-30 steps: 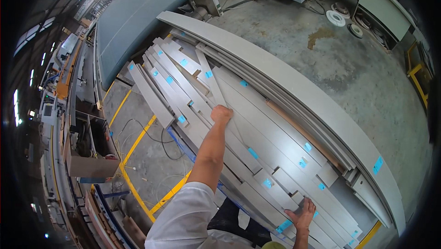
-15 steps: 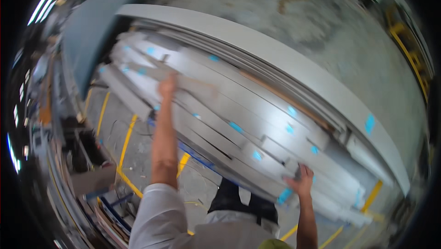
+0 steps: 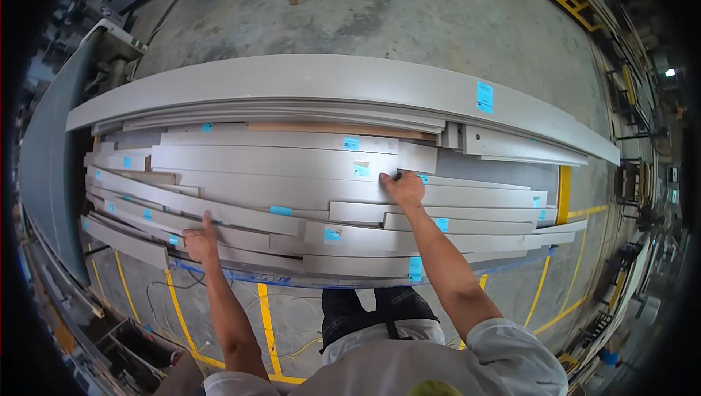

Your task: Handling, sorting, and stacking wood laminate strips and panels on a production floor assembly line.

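Long, narrow grey boards (image 3: 277, 158) lie in overlapping rows across a broad stack in front of me, many bearing small blue labels. My left hand (image 3: 201, 242) is at the left part of the near rows, thumb up and fingers curled on the edge of a grey board (image 3: 241, 235). My right hand (image 3: 405, 188) reaches farther in, right of the middle. Its thumb and fingers bend around the end of another grey board (image 3: 307, 185), with a dark gap between them. The fingertips of both hands are partly hidden.
A long, wide grey panel (image 3: 292, 78) runs along the stack's far side. At the left stands a large grey-blue sheet (image 3: 55, 155). A yellow post (image 3: 564, 195) rises by the right end. Cables (image 3: 157, 308) and yellow lines (image 3: 266, 323) cross the concrete floor nearby.
The view has turned, and the stack now lies level across it. My left hand has left a blurred brownish strip for the near-left rows. My right hand has shifted toward the stack's middle.
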Demonstrator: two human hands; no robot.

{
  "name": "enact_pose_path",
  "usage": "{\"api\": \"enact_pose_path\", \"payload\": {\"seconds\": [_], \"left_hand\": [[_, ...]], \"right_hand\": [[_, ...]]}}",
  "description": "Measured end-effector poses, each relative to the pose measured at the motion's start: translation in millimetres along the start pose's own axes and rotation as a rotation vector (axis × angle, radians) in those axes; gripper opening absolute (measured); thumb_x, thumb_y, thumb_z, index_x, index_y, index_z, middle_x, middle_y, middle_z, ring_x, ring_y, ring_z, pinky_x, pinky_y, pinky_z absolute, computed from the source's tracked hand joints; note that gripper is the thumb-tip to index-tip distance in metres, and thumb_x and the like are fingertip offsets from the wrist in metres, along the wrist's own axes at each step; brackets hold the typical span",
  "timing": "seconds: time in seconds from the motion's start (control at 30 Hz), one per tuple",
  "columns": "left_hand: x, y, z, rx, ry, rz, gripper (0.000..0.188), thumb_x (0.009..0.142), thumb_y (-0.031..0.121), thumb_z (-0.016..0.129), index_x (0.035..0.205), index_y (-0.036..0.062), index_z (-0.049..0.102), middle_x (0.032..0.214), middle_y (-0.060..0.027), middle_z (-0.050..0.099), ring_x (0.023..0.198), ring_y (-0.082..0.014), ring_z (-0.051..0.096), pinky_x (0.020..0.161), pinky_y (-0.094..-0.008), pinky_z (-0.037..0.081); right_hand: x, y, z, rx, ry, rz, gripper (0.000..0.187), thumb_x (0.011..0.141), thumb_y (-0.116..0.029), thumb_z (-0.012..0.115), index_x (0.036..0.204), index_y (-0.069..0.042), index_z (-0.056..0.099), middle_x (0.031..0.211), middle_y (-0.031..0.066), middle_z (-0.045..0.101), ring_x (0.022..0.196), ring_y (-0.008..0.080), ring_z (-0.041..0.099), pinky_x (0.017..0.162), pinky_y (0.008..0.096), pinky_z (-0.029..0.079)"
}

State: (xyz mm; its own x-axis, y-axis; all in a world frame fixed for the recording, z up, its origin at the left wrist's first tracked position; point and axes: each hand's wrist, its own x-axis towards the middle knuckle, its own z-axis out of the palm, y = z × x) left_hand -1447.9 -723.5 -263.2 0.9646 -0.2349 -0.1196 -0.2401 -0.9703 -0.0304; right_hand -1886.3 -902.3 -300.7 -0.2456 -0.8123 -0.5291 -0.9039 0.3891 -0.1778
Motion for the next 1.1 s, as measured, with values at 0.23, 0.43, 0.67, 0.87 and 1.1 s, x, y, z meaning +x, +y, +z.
{"api": "enact_pose_path", "payload": {"seconds": [0.23,0.43,0.67,0.87,1.1], "left_hand": [[-68,73,1,-0.333,0.184,0.66,0.071,0.075,0.045,0.069,0.121,-0.0046,0.047,0.103,-0.0245,0.055,0.096,-0.038,0.057,0.083,-0.0441,0.046],[-126,133,24,-0.583,-0.18,0.68,0.059,0.075,0.038,0.072,0.114,-0.002,0.056,0.088,-0.0151,0.057,0.077,-0.026,0.057,0.071,-0.0359,0.047],[-93,141,99,-0.642,-0.038,0.292,0.065,0.073,0.053,0.069,0.103,-0.0029,0.059,0.065,-0.0112,0.054,0.066,-0.019,0.056,0.059,-0.0316,0.045],[-44,133,45,-1.849,-0.926,-0.452,0.055,0.085,0.056,0.054,0.113,0.009,0.055,0.098,-0.0089,0.065,0.082,-0.0206,0.063,0.057,-0.0309,0.051],[-128,115,-17,-1.912,-0.785,-0.452,0.062,0.088,0.051,0.054,0.133,0.009,0.043,0.133,-0.0074,0.047,0.121,-0.0278,0.044,0.102,-0.0459,0.034]], "right_hand": [[18,2,22,0.275,0.11,-0.015,0.064,0.068,-0.048,0.07,0.111,-0.003,0.056,0.097,0.0126,0.067,0.09,0.0282,0.064,0.081,0.0351,0.05],[23,7,38,0.59,0.173,0.038,0.053,0.066,-0.035,0.077,0.105,-0.003,0.06,0.089,0.0102,0.067,0.083,0.0232,0.064,0.076,0.0325,0.05],[26,1,20,1.161,0.0,0.015,0.029,0.072,-0.026,0.079,0.077,-0.004,0.061,0.064,-0.0028,0.053,0.058,0.0064,0.043,0.055,0.0227,0.038],[-63,1,-67,1.153,-0.275,-0.198,0.035,0.08,-0.021,0.072,0.056,-0.01,0.049,0.058,-0.0079,0.039,0.056,0.0036,0.031,0.051,0.022,0.026],[-84,92,-89,0.838,-0.525,-0.23,0.027,0.08,-0.022,0.073,0.067,-0.005,0.057,0.059,-0.0065,0.044,0.059,0.0027,0.038,0.049,0.0224,0.032]]}}
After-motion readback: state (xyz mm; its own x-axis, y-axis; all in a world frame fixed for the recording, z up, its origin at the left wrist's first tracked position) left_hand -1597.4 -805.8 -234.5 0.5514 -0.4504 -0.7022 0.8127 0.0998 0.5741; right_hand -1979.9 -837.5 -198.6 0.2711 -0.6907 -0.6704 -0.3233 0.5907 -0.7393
